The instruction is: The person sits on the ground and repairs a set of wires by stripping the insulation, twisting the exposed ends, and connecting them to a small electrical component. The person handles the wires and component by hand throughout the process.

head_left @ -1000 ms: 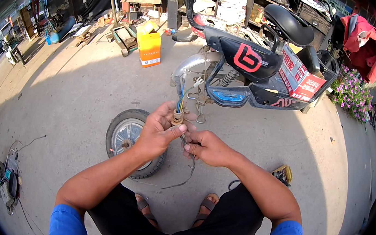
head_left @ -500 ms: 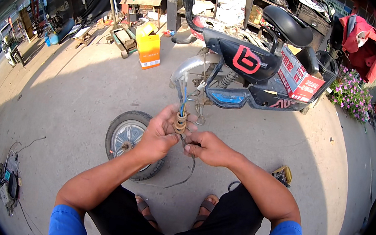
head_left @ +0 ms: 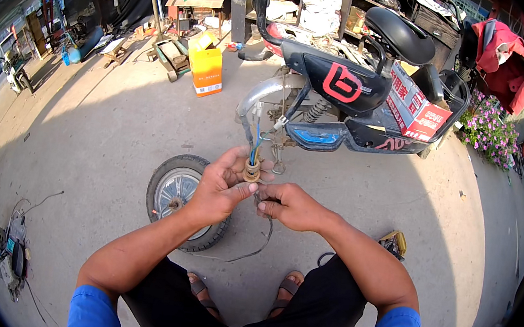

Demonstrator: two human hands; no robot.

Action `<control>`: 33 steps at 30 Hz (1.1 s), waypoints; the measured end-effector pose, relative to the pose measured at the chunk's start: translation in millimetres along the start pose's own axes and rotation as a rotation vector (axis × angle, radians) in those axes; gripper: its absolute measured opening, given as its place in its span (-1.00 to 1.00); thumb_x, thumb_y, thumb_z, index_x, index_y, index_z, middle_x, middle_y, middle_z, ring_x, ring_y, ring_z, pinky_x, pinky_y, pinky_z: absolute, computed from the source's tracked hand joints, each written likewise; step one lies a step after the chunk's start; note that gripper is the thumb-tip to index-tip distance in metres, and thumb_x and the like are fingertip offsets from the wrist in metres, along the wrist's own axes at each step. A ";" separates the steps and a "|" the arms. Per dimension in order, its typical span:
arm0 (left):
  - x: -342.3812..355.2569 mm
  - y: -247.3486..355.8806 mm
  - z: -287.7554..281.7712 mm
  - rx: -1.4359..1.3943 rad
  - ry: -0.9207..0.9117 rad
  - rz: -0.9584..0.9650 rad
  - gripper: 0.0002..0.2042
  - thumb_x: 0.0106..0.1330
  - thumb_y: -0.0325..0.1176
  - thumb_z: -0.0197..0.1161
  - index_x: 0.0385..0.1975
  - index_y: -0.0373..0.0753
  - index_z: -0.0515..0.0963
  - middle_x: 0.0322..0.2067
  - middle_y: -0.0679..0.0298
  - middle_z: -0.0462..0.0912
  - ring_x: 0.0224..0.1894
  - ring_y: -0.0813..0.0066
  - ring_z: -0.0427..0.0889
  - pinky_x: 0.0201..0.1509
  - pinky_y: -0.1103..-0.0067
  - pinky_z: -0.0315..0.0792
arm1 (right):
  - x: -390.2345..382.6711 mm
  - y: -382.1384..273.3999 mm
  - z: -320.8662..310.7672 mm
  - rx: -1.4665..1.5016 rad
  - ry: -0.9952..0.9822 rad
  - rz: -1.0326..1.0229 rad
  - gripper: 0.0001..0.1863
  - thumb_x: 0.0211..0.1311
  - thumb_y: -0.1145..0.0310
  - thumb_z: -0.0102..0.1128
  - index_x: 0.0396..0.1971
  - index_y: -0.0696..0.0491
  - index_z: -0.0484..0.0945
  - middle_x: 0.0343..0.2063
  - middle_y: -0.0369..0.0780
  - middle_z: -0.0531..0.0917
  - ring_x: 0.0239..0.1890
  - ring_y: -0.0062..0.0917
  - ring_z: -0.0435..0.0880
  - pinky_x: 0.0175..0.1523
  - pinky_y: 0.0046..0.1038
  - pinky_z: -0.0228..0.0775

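A small tan, ringed, tube-like part point(head_left: 252, 173) stands upright between the fingers of my left hand point(head_left: 226, 182). My left fingers pass behind it, and the thumb lies near its lower end. Blue and other coloured wires point(head_left: 254, 144) rise from its top toward the scooter's rear frame. Just below and to the right, my right hand point(head_left: 289, 205) pinches a thin dark cable point(head_left: 269, 232) between thumb and fingers. That cable trails down toward the ground by the wheel. The exact kind of the ringed part cannot be made out.
A loose wheel with a tyre point(head_left: 175, 186) lies left of my hands. Ahead stands a black electric scooter point(head_left: 329, 81), its rear wheel off, carrying a red and white carton point(head_left: 413, 110). An orange box point(head_left: 206, 67) is at far left, a small open box point(head_left: 395, 243) at right.
My left thumb has shifted slightly up and right along the ringed part, and the part has turned a little. My right hand has hardly moved.
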State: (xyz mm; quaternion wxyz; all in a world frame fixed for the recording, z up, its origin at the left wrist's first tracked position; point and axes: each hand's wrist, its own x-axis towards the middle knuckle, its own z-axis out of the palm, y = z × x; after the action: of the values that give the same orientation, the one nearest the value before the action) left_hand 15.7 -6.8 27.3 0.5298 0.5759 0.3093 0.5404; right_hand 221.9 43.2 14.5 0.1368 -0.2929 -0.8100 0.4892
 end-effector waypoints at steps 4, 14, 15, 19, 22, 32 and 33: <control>0.2 -2.3 -2.0 0.000 -0.008 0.001 -0.42 0.34 -0.66 0.20 0.36 -0.33 0.21 0.16 0.00 0.56 0.10 0.29 0.65 0.14 0.42 0.55 | -0.3 1.9 -0.8 0.008 -0.005 0.009 -0.83 0.41 0.40 0.17 -0.21 0.21 0.60 -0.38 -0.25 0.66 -0.28 -0.56 0.60 -0.10 -0.42 0.46; -1.8 1.8 3.3 0.071 -0.046 -0.022 -0.45 0.34 -0.70 0.17 0.33 -0.34 0.24 0.12 0.07 0.59 0.04 0.38 0.66 0.11 0.46 0.57 | -0.8 -5.1 -11.2 0.347 0.234 -0.065 -0.57 0.24 0.43 0.30 0.07 0.28 0.51 -0.10 -0.16 0.68 -0.09 -0.47 0.65 0.01 -0.37 0.52; -1.6 1.5 4.1 0.075 -0.037 -0.018 -0.46 0.34 -0.69 0.19 0.32 -0.33 0.26 0.11 0.07 0.60 0.03 0.38 0.66 0.07 0.48 0.58 | -1.5 -1.5 -15.2 0.396 0.246 -0.093 -0.53 0.23 0.42 0.31 0.10 0.29 0.48 -0.08 -0.15 0.67 -0.06 -0.47 0.64 0.01 -0.38 0.52; -1.5 1.5 6.6 0.068 -0.022 -0.036 -0.48 0.34 -0.67 0.20 0.30 -0.31 0.29 0.09 0.10 0.62 0.05 0.39 0.66 0.02 0.52 0.59 | -3.7 -8.1 -16.8 0.629 0.228 -0.184 -0.41 0.20 0.39 0.38 0.18 0.31 0.39 -0.04 -0.11 0.63 0.05 -0.46 0.59 0.01 -0.38 0.53; -1.5 -0.1 9.3 0.085 -0.039 -0.031 -0.47 0.34 -0.67 0.19 0.32 -0.30 0.29 0.08 0.14 0.62 0.07 0.41 0.64 0.05 0.53 0.57 | -3.6 -20.8 -7.3 0.569 0.261 -0.174 -0.36 0.18 0.34 0.43 0.18 0.30 0.37 -0.04 -0.10 0.62 0.02 -0.48 0.61 -0.01 -0.40 0.54; -6.6 -4.6 12.6 0.418 -0.053 -0.013 -0.51 0.30 -0.69 0.21 0.26 -0.33 0.42 0.03 0.24 0.63 0.04 0.56 0.58 0.06 0.54 0.56 | 2.5 -14.5 -2.4 0.481 0.245 -0.048 -0.67 0.22 0.39 0.46 -0.08 0.22 0.65 -0.29 -0.26 0.72 -0.26 -0.64 0.66 -0.14 -0.52 0.53; -6.2 -3.9 13.0 0.440 -0.047 -0.004 -0.50 0.30 -0.69 0.22 0.27 -0.32 0.42 0.02 0.23 0.63 0.03 0.56 0.58 0.03 0.55 0.57 | 2.3 -14.8 -2.0 0.507 0.256 -0.062 -0.68 0.22 0.39 0.46 -0.09 0.22 0.66 -0.30 -0.27 0.72 -0.26 -0.65 0.66 -0.15 -0.52 0.52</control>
State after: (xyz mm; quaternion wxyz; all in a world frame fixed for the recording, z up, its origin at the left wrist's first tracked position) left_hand 27.5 -15.2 23.7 0.3993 0.6895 0.4084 0.4454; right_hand 216.0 40.9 28.2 0.3217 -0.2836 -0.6466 0.6308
